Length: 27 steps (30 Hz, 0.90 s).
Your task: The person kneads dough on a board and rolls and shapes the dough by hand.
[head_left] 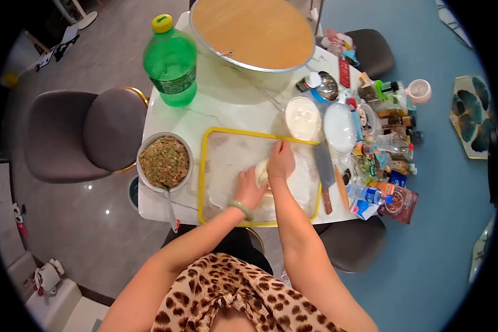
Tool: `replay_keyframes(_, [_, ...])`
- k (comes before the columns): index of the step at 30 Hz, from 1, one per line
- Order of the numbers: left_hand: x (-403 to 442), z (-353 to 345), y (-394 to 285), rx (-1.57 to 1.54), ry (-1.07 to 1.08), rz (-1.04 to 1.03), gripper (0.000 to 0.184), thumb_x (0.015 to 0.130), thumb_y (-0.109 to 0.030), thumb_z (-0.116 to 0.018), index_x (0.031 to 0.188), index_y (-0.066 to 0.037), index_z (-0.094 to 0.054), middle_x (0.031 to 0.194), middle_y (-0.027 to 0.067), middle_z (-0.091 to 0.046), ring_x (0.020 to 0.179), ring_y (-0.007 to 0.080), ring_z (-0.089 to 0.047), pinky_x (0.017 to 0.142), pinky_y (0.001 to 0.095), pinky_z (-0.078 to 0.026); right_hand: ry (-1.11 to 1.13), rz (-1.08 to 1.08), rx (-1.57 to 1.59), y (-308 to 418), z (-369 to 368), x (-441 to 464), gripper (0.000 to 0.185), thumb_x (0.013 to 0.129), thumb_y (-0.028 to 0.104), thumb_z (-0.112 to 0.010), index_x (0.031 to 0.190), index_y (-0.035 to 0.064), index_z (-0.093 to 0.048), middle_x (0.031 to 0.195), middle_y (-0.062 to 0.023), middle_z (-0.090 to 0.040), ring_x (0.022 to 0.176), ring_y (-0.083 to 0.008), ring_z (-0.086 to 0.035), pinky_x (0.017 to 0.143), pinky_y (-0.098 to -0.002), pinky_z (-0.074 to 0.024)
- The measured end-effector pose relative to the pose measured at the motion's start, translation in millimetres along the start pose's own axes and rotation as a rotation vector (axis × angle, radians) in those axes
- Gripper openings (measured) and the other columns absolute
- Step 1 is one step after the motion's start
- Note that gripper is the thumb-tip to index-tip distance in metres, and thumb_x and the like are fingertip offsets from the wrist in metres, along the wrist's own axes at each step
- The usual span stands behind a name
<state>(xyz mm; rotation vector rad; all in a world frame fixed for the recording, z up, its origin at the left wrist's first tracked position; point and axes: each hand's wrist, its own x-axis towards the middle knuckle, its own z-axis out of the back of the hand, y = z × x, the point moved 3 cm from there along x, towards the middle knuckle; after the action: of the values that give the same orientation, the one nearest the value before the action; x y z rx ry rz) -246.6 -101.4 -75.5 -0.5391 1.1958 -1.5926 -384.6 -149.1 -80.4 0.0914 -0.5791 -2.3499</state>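
At the lower centre of the frame, the left hand (248, 190) lies against the near left side of the dough (262, 174), probably to steady it, while the right hand (281, 159) bears in from the right with its fingers curled. Both grips touch the dough, but its underside and the fingertips are hidden, so I cannot tell whether either one is closed around it. The yellow-edged mat (202, 180) beneath likely keeps flour (302, 180) off the tabletop (149, 206); the loose white patch lies to the right, handy for dusting.

At lower left, a spoon (170, 209) leans out of the bowl (189, 157) of minced filling (164, 161), its handle turned towards the person, presumably for easy reach. A cleaver (324, 166) lies along the mat's right edge, with a tapered wooden stick (342, 188) beside it, both apart from the kneading space. Farther up, a white-filled container (303, 118) sits just beyond the mat, and a green bottle (174, 69) stands at upper left.

The dough looks pale cream, soft and smooth, a small rounded lump partly covered by fingers
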Motion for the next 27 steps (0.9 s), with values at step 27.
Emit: replay_keyframes(27, [1, 6, -13, -0.056, -0.062, 0.029, 0.059, 0.069, -0.014, -0.068, 0.122, -0.001, -0.045, 0.107, 0.0175, -0.047, 0.100, 0.0339, -0.048, 0.086, 0.0368, -0.041, 0.068, -0.125, 0.179, -22, 2, 0, 0.029, 0.087, 0.031, -0.046, 0.082, 0.0056, -0.059, 0.084, -0.0135, -0.062, 0.079, -0.0319, -0.056, 0.068, -0.0410, -0.0442])
